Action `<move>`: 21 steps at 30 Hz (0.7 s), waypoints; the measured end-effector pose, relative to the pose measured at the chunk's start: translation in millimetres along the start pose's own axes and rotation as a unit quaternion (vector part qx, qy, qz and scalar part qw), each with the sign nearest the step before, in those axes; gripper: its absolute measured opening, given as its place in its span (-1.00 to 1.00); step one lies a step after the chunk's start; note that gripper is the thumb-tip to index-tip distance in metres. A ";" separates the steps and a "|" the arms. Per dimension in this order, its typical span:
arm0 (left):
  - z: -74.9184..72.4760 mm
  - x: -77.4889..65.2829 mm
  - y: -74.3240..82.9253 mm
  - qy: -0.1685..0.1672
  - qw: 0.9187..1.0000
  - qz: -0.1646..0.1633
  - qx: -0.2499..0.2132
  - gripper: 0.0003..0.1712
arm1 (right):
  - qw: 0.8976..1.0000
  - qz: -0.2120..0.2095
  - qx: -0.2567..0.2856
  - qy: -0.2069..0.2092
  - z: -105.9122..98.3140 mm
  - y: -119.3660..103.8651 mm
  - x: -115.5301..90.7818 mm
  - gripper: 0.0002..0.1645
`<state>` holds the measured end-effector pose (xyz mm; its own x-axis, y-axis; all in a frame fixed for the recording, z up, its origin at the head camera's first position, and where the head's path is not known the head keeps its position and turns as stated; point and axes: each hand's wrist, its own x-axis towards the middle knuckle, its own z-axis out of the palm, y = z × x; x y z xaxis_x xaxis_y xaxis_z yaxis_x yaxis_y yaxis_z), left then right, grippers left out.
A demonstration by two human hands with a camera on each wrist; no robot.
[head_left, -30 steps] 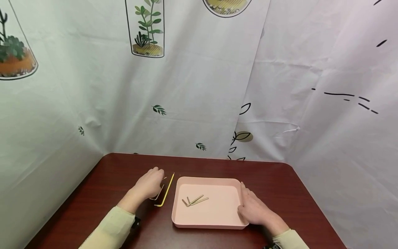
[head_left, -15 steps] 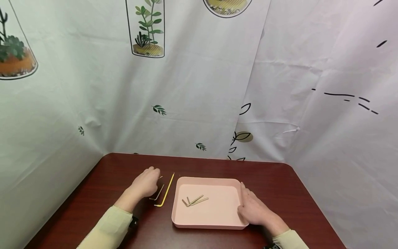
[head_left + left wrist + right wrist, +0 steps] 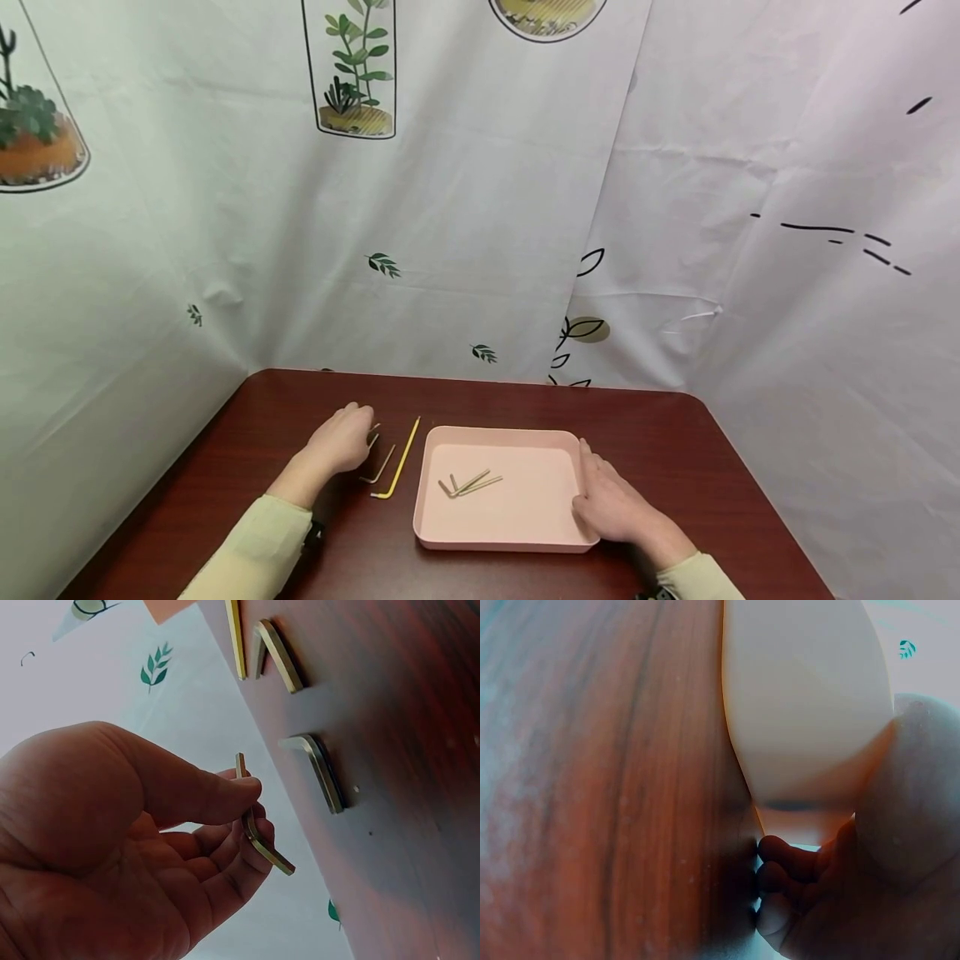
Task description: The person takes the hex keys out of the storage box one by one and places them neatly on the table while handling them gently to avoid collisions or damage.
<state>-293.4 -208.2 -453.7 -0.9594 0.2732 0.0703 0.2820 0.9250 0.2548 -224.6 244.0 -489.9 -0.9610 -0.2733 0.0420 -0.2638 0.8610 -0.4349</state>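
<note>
My left hand (image 3: 341, 437) is over the left part of the table, pinching a brass-coloured hex key (image 3: 253, 832) between thumb and fingertips. Beyond it in the left wrist view, another bent hex key (image 3: 321, 776) lies on the tabletop. A similar hex key (image 3: 279, 656) lies farther up, close to a yellow one. In the head view, the long yellow hex key (image 3: 401, 462) lies left of a pink tray (image 3: 517, 533). Inside the tray, hex keys (image 3: 471, 483) lie crossed. My right hand (image 3: 611, 500) grips the tray's right side, thumb over the rim, other fingers curled against the outside.
The dark red wooden table (image 3: 720, 483) has rounded far corners. A white cloth (image 3: 465, 208) printed with plants hangs behind it and at both sides.
My left hand has drifted left, away from the tray, with the hex key's tip moving along with it. More of the hex keys beside it shows. My right hand and the tray stay put.
</note>
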 end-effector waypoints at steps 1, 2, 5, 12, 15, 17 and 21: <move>0.1 0.0 -1.0 -0.002 1.000 -0.002 -0.002 -0.94 | 1.000 0.000 0.000 -0.001 0.1 0.0 -0.1 0.07; 0.2 0.1 -2.2 -0.003 1.000 -0.004 -0.003 -0.93 | 1.000 0.000 0.000 -0.002 0.1 0.0 -0.1 0.07; 0.6 0.2 -5.2 -0.003 1.000 -0.008 -0.008 -0.91 | 1.000 0.000 -0.001 -0.003 0.3 0.3 -0.1 0.08; 1.5 0.6 -11.5 -0.005 1.000 -0.013 -0.011 -0.89 | 1.000 0.003 0.001 -0.001 0.5 0.7 -0.1 0.09; 1.5 0.6 -14.5 -0.007 1.000 -0.013 -0.013 -0.88 | 1.000 0.002 0.001 -0.002 0.1 0.4 -0.4 0.09; 0.9 -0.1 -16.3 -0.006 1.000 -0.013 -0.015 -0.89 | 1.000 0.000 0.000 0.000 -0.2 -0.2 -0.6 0.08; 14.0 7.7 -32.5 0.002 1.000 -0.010 -0.016 -0.94 | 1.000 0.000 -0.004 0.001 -0.8 -1.2 -0.6 0.07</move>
<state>-309.9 -232.4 -474.9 -0.9646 0.2544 0.0690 0.2634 0.9209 0.2872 -223.8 243.5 -488.7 -0.9611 -0.2724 0.0447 -0.2648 0.8639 -0.4285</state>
